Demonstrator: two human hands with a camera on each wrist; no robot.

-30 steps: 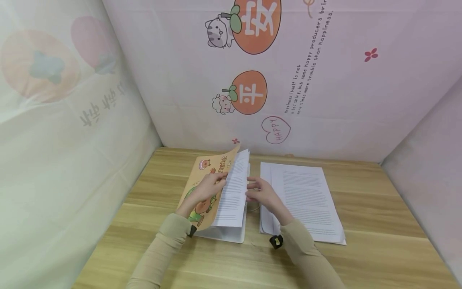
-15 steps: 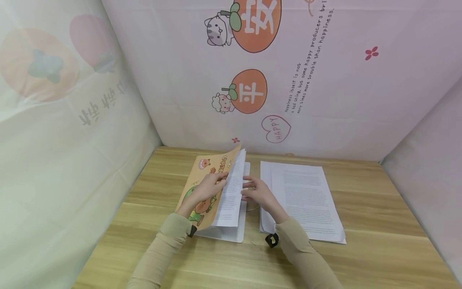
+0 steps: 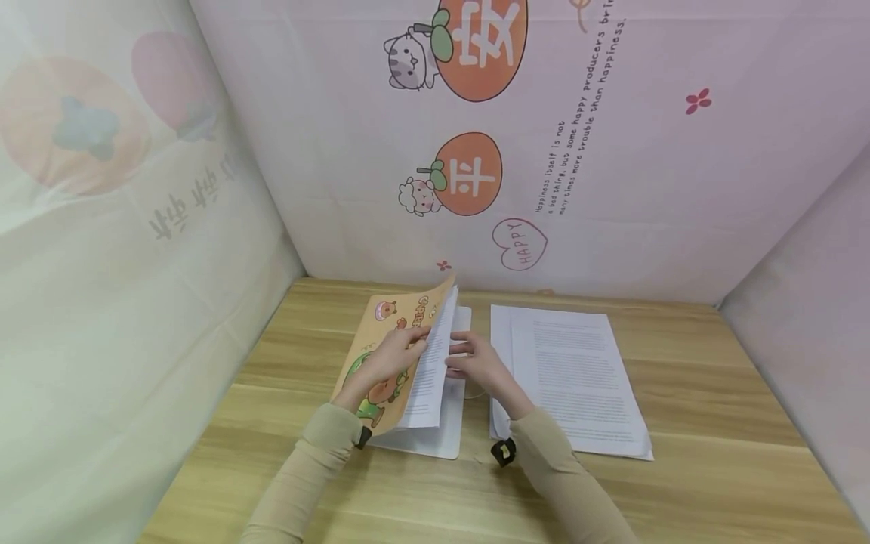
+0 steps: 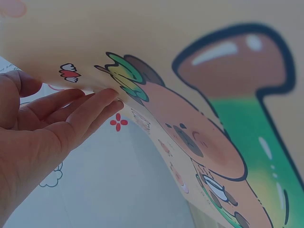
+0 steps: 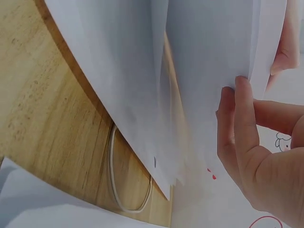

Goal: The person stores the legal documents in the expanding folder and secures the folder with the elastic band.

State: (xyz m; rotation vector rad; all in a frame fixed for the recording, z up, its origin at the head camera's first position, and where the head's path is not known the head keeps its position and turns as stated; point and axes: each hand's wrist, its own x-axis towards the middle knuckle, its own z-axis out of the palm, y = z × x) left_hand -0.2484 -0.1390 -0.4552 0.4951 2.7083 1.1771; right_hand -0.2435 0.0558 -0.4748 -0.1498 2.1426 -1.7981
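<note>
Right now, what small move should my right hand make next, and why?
Probably ease the raised printed sheets a little left, toward the orange cover: your right hand touches them near their free edge, your left hand rests on the lifted cover, and both cover and sheets stand tilted.

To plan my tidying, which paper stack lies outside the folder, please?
The right stack, flat on the table; the other stack tilts inside the orange-covered folder.

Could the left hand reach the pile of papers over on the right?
Probably not from there: the left hand is at the orange cover, and the raised pages and the right hand are between it and the pile of papers.
</note>
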